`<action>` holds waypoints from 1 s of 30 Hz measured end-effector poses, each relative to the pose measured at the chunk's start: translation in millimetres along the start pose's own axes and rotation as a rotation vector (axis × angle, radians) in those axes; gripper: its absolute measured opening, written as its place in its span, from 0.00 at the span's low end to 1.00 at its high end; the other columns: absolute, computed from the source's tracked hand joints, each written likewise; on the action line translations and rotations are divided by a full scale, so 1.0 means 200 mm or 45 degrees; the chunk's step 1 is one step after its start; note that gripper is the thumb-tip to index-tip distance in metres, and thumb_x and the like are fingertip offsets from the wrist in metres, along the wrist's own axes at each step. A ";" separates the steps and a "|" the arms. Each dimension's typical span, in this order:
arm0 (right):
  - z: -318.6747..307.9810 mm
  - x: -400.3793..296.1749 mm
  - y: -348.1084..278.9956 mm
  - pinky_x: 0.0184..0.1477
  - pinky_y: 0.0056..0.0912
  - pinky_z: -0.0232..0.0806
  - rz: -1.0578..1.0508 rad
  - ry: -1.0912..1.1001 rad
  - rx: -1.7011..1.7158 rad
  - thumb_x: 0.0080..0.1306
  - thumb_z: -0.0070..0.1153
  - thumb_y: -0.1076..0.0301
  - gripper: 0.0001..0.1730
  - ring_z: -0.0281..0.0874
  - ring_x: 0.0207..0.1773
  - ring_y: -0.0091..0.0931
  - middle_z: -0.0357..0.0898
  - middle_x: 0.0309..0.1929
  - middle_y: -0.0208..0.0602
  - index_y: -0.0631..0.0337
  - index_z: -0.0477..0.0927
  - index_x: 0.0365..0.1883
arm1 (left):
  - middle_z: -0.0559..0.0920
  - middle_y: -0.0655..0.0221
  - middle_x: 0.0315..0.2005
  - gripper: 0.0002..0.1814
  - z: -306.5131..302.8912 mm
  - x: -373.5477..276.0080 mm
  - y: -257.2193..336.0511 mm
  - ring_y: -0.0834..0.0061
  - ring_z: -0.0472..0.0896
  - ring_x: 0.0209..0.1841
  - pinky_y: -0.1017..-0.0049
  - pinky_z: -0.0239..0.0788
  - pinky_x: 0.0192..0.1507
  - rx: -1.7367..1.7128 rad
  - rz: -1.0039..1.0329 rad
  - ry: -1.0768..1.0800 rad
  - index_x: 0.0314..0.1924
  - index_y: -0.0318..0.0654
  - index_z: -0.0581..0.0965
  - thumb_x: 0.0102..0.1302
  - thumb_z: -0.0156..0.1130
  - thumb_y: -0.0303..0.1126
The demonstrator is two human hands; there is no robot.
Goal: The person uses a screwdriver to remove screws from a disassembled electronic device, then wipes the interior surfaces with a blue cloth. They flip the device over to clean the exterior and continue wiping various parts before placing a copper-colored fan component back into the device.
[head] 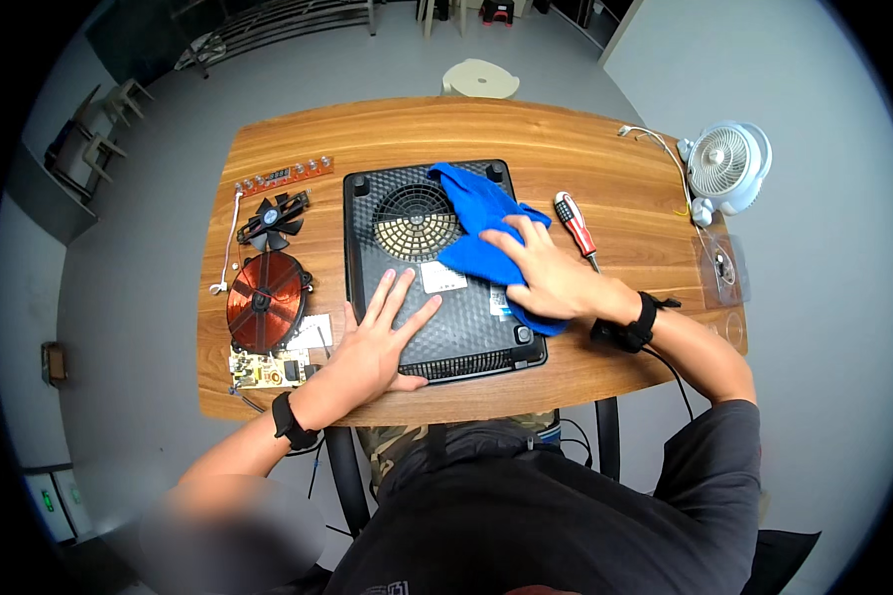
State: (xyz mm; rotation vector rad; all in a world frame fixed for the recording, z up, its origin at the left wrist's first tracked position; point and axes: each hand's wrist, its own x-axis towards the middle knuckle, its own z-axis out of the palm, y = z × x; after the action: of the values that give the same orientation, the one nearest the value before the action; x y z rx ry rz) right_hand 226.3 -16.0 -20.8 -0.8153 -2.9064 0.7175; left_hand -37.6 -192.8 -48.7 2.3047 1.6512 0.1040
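Observation:
The black plastic bottom casing of an induction cooker (372,275) lies underside up before me, with a round fan grille (417,223), corner feet and labels showing. My left hand (376,346) rests palm down on its near left part, fingers spread. On the right side of the casing, my right hand (539,271) presses a crumpled blue cloth (484,201) with curled fingers. The cloth covers part of the grille and reaches past the casing's right edge. Right of the cloth lies a red and white screwdriver (577,224).
Left of the casing are a button-and-display board (286,175), a black cooling fan (273,219), a copper induction coil (264,301) and a circuit board (268,370). A small white electric fan (722,160) stands at the table's (565,141) right edge. Beyond is a stool (481,78).

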 end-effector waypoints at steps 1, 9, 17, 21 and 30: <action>0.00 -0.04 -0.04 0.75 0.66 0.56 -0.008 -0.043 -0.024 0.59 0.59 0.70 0.47 0.51 0.76 0.66 0.52 0.75 0.69 0.57 0.57 0.78 | 0.45 0.51 0.82 0.64 0.00 0.00 0.00 0.44 0.41 0.84 0.24 0.61 0.65 0.002 0.001 -0.001 0.82 0.60 0.57 0.48 0.83 0.56; -0.14 -0.24 -0.07 0.72 0.59 0.64 -0.176 -0.460 0.007 0.54 0.68 0.78 0.68 0.48 0.81 0.62 0.35 0.84 0.65 0.44 0.38 0.86 | 0.43 0.53 0.83 0.64 -0.01 0.00 0.01 0.45 0.39 0.84 0.23 0.58 0.66 0.000 -0.013 -0.035 0.82 0.60 0.56 0.48 0.82 0.57; -0.06 -0.39 -0.06 0.68 0.53 0.72 -0.092 -0.282 0.009 0.63 0.68 0.75 0.59 0.67 0.73 0.59 0.49 0.81 0.64 0.45 0.45 0.85 | 0.43 0.53 0.83 0.64 0.00 0.01 0.01 0.46 0.38 0.85 0.23 0.57 0.68 -0.003 -0.015 -0.046 0.82 0.60 0.56 0.49 0.82 0.58; -0.07 -0.40 -0.10 0.71 0.54 0.69 -0.072 -0.265 0.114 0.64 0.69 0.72 0.56 0.64 0.75 0.59 0.53 0.79 0.65 0.47 0.48 0.84 | 0.42 0.53 0.83 0.64 0.00 0.00 0.01 0.45 0.38 0.85 0.23 0.56 0.68 -0.007 -0.015 -0.048 0.82 0.61 0.55 0.49 0.82 0.57; 0.02 -0.35 -0.21 0.71 0.53 0.68 -0.170 -0.126 0.050 0.63 0.68 0.74 0.54 0.65 0.74 0.59 0.59 0.74 0.67 0.54 0.51 0.83 | 0.42 0.53 0.83 0.64 -0.01 0.00 0.01 0.45 0.38 0.85 0.24 0.56 0.68 -0.007 -0.012 -0.046 0.82 0.60 0.55 0.49 0.82 0.56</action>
State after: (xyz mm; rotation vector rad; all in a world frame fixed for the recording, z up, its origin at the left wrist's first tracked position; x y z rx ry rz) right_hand 266.0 -83.6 0.5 -0.5914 -2.9877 0.8214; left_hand -35.5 -192.4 -46.5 2.2811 1.6426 0.0645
